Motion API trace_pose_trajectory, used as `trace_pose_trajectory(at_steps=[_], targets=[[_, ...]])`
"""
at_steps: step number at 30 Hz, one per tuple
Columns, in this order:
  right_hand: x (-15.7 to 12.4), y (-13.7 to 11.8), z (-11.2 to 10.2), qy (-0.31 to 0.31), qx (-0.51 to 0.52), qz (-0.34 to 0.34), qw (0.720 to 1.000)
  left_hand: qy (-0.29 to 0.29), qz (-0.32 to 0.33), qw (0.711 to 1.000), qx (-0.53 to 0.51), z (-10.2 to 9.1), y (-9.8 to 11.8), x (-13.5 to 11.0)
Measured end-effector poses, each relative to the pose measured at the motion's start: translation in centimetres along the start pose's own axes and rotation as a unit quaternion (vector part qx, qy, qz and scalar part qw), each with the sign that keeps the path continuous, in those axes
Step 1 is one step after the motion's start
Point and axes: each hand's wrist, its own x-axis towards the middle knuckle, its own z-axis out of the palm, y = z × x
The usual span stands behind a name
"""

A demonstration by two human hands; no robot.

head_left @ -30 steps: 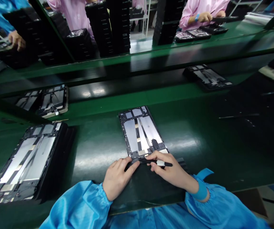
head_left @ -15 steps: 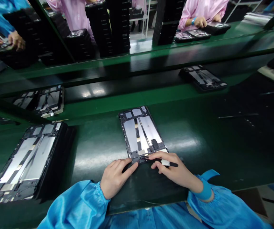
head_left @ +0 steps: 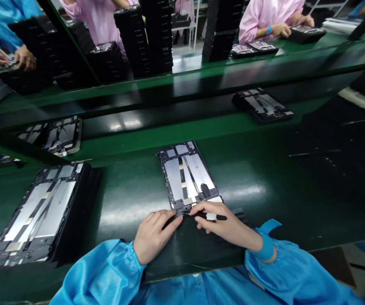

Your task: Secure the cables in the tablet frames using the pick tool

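Observation:
An opened tablet body [head_left: 187,176] with silver battery cells lies on the green bench in front of me. My left hand [head_left: 153,235] rests at its near left corner, fingers curled, the index fingertip pressing on the frame edge. My right hand [head_left: 222,224] pinches a thin black stylus-like tool [head_left: 212,217] held sideways, its tip at the tablet's near edge. Both arms wear blue sleeves, and a blue strap [head_left: 266,250] circles my right wrist.
A stack of similar opened tablets [head_left: 37,214] sits at my left. More units ride the dark conveyor: one at left [head_left: 57,135], one at right [head_left: 261,104]. Black tray stacks [head_left: 157,36] and other people's hands [head_left: 279,29] are across the line.
The units on the conveyor have drifted left. My right hand and its tool shifted slightly left along the tablet's near edge; my left hand stayed put.

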Motion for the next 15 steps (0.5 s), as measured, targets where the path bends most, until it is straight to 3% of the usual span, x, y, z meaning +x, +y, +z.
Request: trace_pose_trajectory(at_steps=[4, 7, 15], targets=[[-1.2, 1.7, 0.3, 0.029, 0.123, 0.079, 0.989, -0.062, 0.041, 0.996, -0.041, -0.7, 1.9, -1.3], [-2.1, 2.5, 0.9, 0.015, 0.153, 0.106, 0.983, -0.095, 0.058, 0.993, -0.046, -0.6, 2.4, -1.6], [-2.5, 1.3, 1.3, -0.040, -0.050, 0.085, 0.994, -0.075, 0.131, 0.987, -0.051, 0.2, 2.6, -1.0]])
